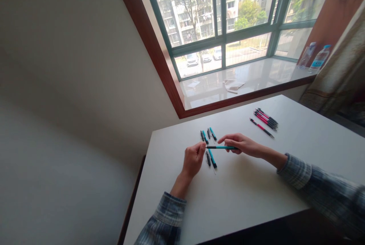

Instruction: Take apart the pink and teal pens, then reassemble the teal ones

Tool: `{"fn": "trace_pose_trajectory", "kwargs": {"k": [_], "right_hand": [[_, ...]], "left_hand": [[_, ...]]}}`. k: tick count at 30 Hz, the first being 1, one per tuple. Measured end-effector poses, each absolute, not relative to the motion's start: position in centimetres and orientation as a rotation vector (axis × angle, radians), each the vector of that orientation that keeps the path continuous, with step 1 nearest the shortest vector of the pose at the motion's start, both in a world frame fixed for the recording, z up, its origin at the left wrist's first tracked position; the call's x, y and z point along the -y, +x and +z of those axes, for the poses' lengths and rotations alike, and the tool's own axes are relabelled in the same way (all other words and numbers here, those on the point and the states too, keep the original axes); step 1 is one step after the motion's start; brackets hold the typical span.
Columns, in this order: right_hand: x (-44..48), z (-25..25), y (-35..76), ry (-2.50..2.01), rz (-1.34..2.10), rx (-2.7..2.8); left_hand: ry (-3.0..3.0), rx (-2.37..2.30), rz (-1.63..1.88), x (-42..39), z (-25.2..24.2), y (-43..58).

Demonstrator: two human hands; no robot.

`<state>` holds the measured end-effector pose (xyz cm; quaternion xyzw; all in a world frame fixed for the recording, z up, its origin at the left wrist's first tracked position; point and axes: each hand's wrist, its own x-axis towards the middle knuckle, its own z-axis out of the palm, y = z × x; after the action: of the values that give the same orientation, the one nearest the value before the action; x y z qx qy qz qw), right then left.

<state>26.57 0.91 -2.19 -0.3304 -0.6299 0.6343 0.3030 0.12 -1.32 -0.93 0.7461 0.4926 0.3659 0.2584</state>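
A teal and black pen [218, 147] is held level between my two hands, above the white table. My left hand [194, 158] is closed, its thumb and fingers pinching the black end. At the other end, my right hand [239, 144] grips the teal barrel, with the index finger stretched out above the pen. Beneath and around the left hand lie parts of other pens: a teal barrel [211, 156] beside a black piece [208, 159], and a teal barrel [205, 136] with a black piece [202, 135] farther back. Another teal barrel [212, 133] lies there with thin refills.
Several pink and black pens [265, 119] lie grouped at the back right of the white table [242, 195], with one pink pen [261, 128] slightly apart. Behind the table, the windowsill holds a cloth [233, 86] and two plastic bottles [319, 59]. A wall rises on the left.
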Motion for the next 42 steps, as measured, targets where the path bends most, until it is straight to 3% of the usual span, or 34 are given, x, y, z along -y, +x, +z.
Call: {"fn": "trace_pose_trajectory", "kwargs": {"k": [6,24,30,42], "right_hand": [[-0.5,-2.1,26.2,-0.814,1.701,1.836],[-0.4,-2.3,26.2,-0.909,1.137,2.114],[-0.6,-2.5,26.1,-0.972,1.176,1.993],[0.5,-1.8,24.3,-0.899,1.313,1.779]], "left_hand": [[2.019,-1.333,0.999,1.2,-0.8,0.0],[2.117,-1.287,0.945,1.5,-0.2,0.6],[2.091,-1.386,1.037,1.5,0.3,0.5],[2.364,-1.221,0.852,2.4,0.5,1.6]]}}
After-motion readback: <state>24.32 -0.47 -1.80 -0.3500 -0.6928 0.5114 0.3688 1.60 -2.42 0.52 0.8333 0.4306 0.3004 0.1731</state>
